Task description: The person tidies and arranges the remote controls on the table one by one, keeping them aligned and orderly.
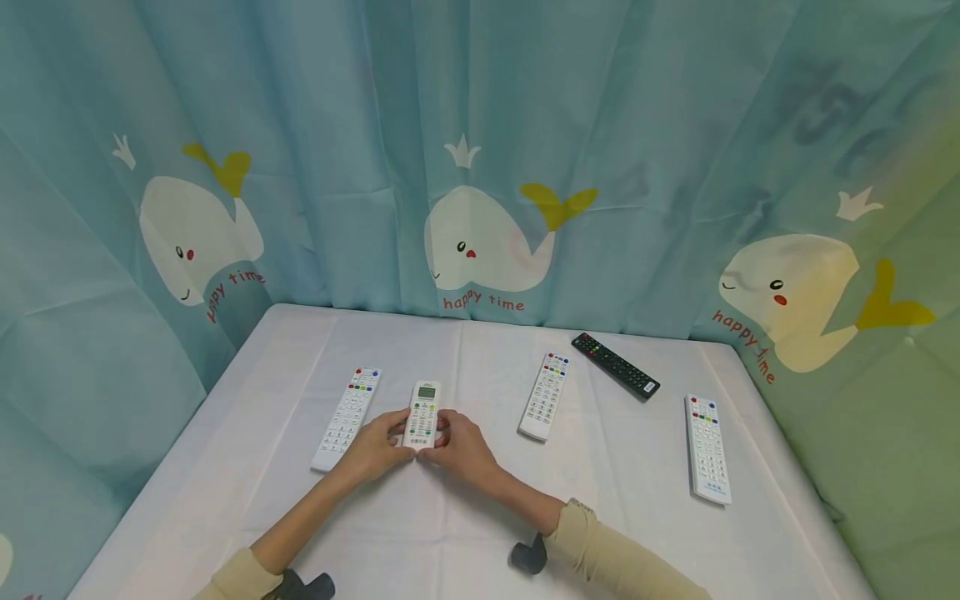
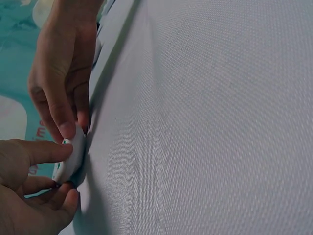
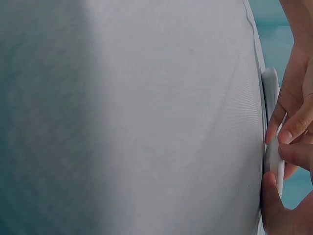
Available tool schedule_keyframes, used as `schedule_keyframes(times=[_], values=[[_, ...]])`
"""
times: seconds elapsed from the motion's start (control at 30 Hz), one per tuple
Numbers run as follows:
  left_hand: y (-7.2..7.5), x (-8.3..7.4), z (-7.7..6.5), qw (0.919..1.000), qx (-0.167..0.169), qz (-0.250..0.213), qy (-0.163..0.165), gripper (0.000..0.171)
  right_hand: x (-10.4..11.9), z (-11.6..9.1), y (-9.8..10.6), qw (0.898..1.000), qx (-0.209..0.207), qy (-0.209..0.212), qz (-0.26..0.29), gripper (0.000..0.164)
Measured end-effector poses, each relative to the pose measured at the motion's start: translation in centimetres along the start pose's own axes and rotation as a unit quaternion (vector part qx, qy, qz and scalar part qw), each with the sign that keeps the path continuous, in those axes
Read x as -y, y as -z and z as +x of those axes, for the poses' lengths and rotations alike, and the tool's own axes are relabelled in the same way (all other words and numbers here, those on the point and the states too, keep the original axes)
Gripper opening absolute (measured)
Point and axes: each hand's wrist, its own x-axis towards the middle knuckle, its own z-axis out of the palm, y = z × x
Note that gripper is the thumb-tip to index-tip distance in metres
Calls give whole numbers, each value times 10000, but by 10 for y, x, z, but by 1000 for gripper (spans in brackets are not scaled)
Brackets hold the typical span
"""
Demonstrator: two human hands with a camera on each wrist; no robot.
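A short white remote control [image 1: 423, 408] with a small grey display and green and yellow buttons lies between both hands in the middle of the head view. My left hand [image 1: 375, 448] grips its left side with thumb and fingers. On the other side, my right hand [image 1: 463, 450] holds the right edge, and both thumbs meet at its near end. The left wrist view shows the remote control [image 2: 73, 159] pinched low, close over the white cloth. In the right wrist view, fingers of both hands partly cover the same remote control [image 3: 274, 159].
A long white remote [image 1: 348, 417] lies beside my left hand, partly behind it. To the right are another white remote [image 1: 545, 396], a black remote [image 1: 615, 365] and a third white one [image 1: 707, 450]. Blue whale-print curtains [image 1: 337, 167] border the white-covered table [image 1: 600, 483].
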Motion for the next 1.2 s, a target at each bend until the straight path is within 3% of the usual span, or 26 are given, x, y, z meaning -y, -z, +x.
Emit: schedule_keyframes(times=[0.6, 1.2], values=[[2, -3, 2, 9994, 85, 321, -10, 69, 2, -1, 1, 9999, 9, 66, -95, 66], [2, -6, -2, 9993, 96, 345, 93, 70, -2, -3, 2, 9998, 97, 56, -166, 66]])
